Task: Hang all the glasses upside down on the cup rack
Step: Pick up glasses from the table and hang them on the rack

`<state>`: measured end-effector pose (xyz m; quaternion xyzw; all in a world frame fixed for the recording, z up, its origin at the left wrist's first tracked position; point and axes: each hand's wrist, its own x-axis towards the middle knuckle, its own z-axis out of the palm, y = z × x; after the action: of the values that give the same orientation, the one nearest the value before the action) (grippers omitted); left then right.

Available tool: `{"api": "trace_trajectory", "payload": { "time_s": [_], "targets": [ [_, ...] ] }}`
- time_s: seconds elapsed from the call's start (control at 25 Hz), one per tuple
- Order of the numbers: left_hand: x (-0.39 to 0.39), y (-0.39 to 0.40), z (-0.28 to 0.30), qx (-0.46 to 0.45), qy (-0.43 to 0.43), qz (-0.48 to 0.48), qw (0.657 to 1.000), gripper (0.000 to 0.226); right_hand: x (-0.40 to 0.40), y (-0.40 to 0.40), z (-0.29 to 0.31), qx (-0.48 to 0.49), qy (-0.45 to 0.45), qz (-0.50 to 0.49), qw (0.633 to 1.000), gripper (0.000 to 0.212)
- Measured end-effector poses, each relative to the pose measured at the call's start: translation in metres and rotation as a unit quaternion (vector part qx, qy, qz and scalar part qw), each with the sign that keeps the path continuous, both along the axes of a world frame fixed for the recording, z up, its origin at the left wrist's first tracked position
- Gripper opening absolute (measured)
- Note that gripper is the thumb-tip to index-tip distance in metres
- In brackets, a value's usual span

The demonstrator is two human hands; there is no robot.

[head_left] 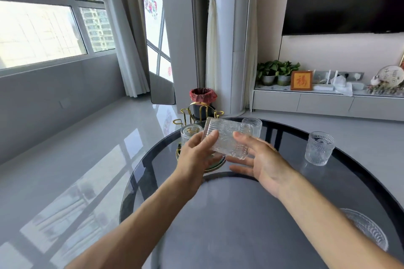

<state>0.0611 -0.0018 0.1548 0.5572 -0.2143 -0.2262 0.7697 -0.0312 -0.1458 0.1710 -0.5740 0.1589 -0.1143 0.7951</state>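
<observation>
Glass (227, 136) is held sideways above the table (218, 214), near the rack (192, 113), gripped by the left hand (194, 157) and steadied by the right hand (264, 164), fingers straight. Judged rigid, fragile and slick; best taken round the ribbed wall.

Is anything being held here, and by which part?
A glass, tilted sideways: the left hand grips its left end, the right hand touches its side with the thumb.

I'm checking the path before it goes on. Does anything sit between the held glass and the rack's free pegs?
Nothing visible does. The held glass, gripped by the left hand with the right hand touching it, is just in front of the rack. A second glass on the rack sits to its left, beside the path.
</observation>
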Motion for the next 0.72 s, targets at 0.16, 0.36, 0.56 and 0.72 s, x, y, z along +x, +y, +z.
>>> {"api": "trace_trajectory", "payload": {
  "time_s": [0.16, 0.36, 0.56, 0.72],
  "targets": [
    [0.039, 0.029, 0.023, -0.063, -0.062, 0.125, 0.988, 0.051, 0.028, 0.023, 0.014, -0.155, -0.020, -0.064, 0.986, 0.040],
    [0.119, 0.071, 0.039, -0.054, -0.129, 0.245, 0.959, 0.068, 0.096, 0.014, 0.039, -0.514, -0.040, -0.169, 0.840, 0.019],
    [0.168, 0.061, 0.022, 0.087, -0.152, 0.235, 0.956, 0.064, 0.159, 0.013, 0.049, -0.730, 0.114, -0.007, 0.673, 0.045],
    [0.185, 0.048, 0.010, 0.114, -0.162, 0.208, 0.958, 0.069, 0.183, 0.011, 0.044, -0.726, 0.151, 0.002, 0.671, 0.051]
  ]
}}
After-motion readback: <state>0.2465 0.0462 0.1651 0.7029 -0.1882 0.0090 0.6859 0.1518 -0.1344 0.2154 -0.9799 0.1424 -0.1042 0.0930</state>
